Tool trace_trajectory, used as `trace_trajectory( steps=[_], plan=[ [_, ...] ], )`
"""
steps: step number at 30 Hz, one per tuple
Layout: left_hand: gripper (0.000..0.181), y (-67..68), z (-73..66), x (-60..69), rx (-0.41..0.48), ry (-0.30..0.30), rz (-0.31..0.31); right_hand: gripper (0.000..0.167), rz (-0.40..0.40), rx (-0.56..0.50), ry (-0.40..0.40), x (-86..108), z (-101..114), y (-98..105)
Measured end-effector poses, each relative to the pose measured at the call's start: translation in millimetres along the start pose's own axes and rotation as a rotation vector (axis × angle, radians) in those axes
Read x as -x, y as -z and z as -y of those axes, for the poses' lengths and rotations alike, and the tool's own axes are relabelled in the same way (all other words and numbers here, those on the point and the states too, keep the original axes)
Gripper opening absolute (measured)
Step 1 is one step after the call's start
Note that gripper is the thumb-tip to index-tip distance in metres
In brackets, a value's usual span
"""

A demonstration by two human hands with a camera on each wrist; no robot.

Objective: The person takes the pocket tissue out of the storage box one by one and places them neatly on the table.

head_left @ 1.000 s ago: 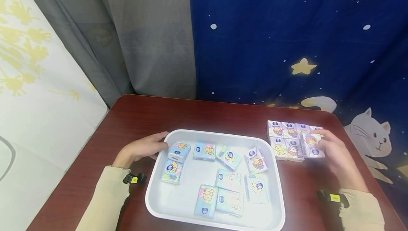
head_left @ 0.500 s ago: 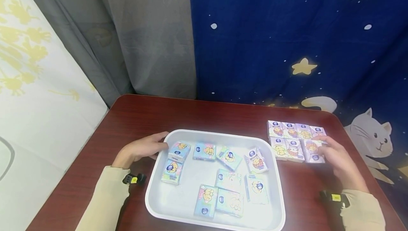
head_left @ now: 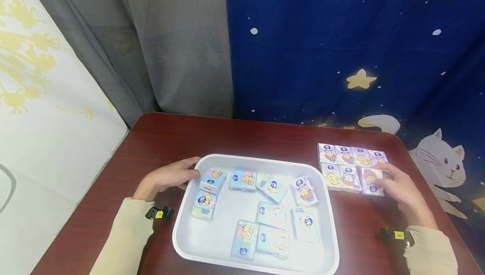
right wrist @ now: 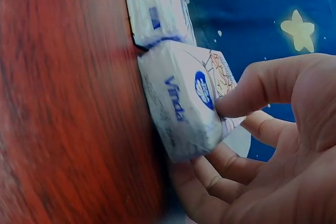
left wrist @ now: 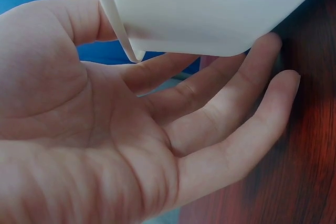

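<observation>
At the right of the head view, my right hand (head_left: 399, 188) touches a purple-and-white tissue pack (head_left: 369, 176) at the near right corner of a two-row block of similar packs (head_left: 342, 156). In the right wrist view the thumb presses on the face of this pack (right wrist: 181, 103), with the fingers bent along its side; it lies against the neighbouring pack. My left hand (head_left: 172, 176) holds the left end of a white tray (head_left: 261, 158). The left wrist view has the thumb at the tray's rim and the fingers curled under the tray wall (left wrist: 184, 14).
Several blue-green tissue packs (head_left: 242, 180) lie scattered in the tray, with one purple-and-white pack (head_left: 305, 191) at its right. The dark red table (head_left: 242, 136) ends at the back against grey and blue curtains (head_left: 295, 56).
My right hand has lowered the tissue pack towards me, from tilted over the block to flat in the near row's right end. The left hand and tray have not moved.
</observation>
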State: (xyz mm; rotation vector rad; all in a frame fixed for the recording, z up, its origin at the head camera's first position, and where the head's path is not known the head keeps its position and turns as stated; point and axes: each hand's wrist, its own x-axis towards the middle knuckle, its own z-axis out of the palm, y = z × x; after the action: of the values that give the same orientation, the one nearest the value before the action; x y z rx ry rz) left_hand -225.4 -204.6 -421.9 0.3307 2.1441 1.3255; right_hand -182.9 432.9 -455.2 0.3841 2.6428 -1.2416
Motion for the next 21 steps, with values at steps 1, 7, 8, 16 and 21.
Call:
trace_trajectory(
  steps=[1, 7, 8, 16, 21],
  plan=[
    [0.051, 0.0, 0.2, 0.0, 0.001, 0.000, 0.000, 0.062, 0.002, 0.003, -0.003, -0.1, 0, 1],
    [0.050, 0.3, 0.8, -0.7, 0.001, -0.003, -0.002, 0.066, 0.030, 0.009, -0.014, 2.6, -3, 10],
    [0.050, 0.4, 0.9, -0.9, 0.001, -0.004, -0.002, 0.065, 0.031, 0.013, -0.004, 3.1, -3, 11],
    [0.050, 1.1, 0.4, -2.7, 0.005, -0.016, 0.000, 0.065, 0.104, -0.030, 0.017, 4.8, -8, 18],
    [0.052, 1.6, -0.4, -3.4, 0.004, -0.011, 0.002, 0.060, 0.097, -0.016, 0.039, 6.3, -10, 22]
  ],
)
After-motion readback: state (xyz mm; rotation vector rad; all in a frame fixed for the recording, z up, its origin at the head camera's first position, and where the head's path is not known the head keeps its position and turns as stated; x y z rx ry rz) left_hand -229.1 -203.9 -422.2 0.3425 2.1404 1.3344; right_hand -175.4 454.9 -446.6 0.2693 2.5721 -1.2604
